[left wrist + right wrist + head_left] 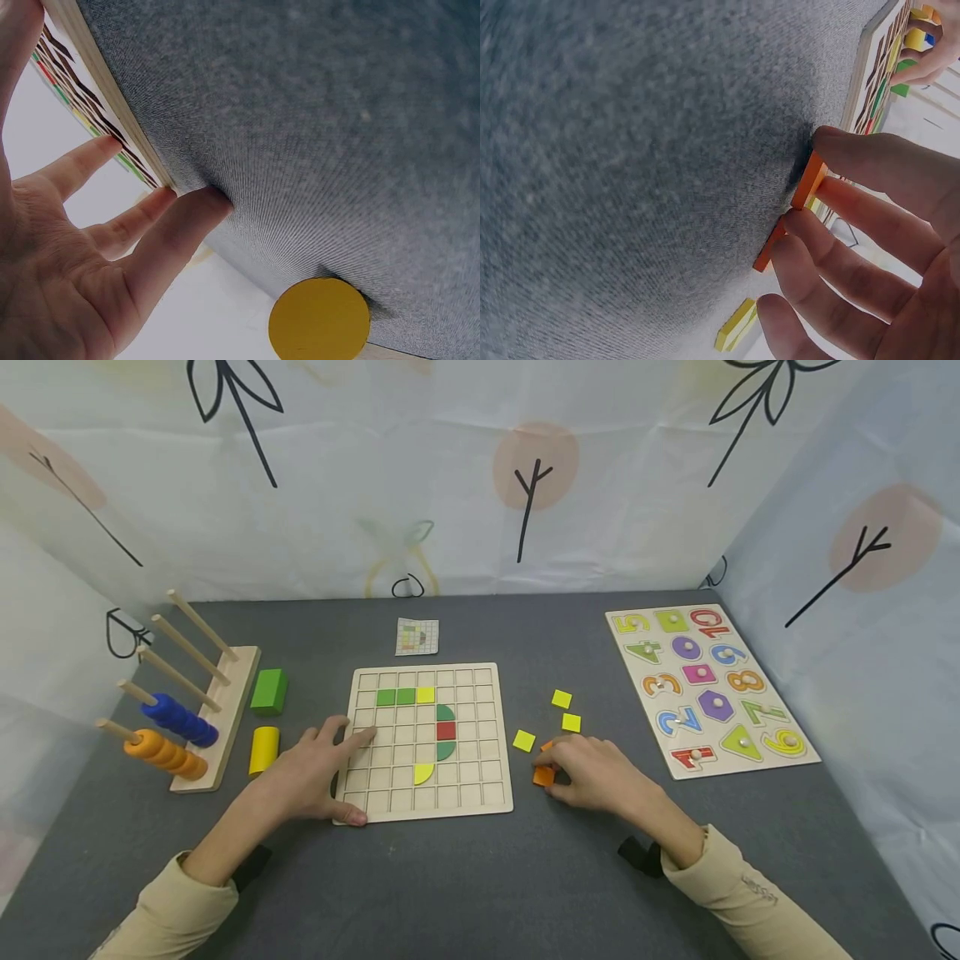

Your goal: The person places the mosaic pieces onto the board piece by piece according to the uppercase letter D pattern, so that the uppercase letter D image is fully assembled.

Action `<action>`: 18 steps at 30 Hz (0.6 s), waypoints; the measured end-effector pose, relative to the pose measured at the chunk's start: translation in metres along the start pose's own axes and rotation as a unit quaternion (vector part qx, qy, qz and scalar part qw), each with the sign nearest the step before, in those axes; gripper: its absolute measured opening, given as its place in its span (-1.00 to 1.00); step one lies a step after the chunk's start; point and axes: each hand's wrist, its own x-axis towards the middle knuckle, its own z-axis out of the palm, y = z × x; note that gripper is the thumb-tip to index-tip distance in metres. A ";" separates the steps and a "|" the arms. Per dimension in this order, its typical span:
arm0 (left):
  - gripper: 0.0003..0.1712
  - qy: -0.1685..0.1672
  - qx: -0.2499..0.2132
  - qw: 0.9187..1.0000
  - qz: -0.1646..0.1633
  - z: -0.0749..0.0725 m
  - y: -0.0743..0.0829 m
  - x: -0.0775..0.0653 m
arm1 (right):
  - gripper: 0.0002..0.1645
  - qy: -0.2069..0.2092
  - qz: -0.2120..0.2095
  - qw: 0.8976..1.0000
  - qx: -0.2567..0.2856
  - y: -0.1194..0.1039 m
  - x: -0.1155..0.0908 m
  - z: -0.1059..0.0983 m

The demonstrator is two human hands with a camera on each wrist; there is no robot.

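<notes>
A wooden grid board [480, 783] lies at the middle of the table, bearing green, yellow and red pieces. My left hand [296, 781] rests at its left edge, fingers spread over the rim and thumb at the near corner. Right of the board, my right hand [603, 777] pinches an orange square tile [543, 776] by its edges, against the table. Another orange tile [769, 244] lies beside it, partly hidden by my fingers. Several yellow square tiles [524, 741] are scattered just beyond that hand.
A small pattern card [417, 637] lies behind the board. At left stand a peg stacker [232, 693] with blue and orange rings, a green block [268, 692] and a yellow cylinder [263, 750]. A number-and-shape puzzle [652, 706] lies at right.
</notes>
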 end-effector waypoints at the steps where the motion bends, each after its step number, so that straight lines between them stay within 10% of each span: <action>1: 0.38 0.000 0.000 1.000 0.000 0.000 0.000 0.000 | -0.69 0.001 0.000 1.000 0.002 0.000 0.000 0.000; 18: 0.40 0.001 0.001 1.000 -0.002 0.001 -0.001 0.001 | -0.70 0.018 -0.019 1.000 -0.013 -0.018 0.012 -0.002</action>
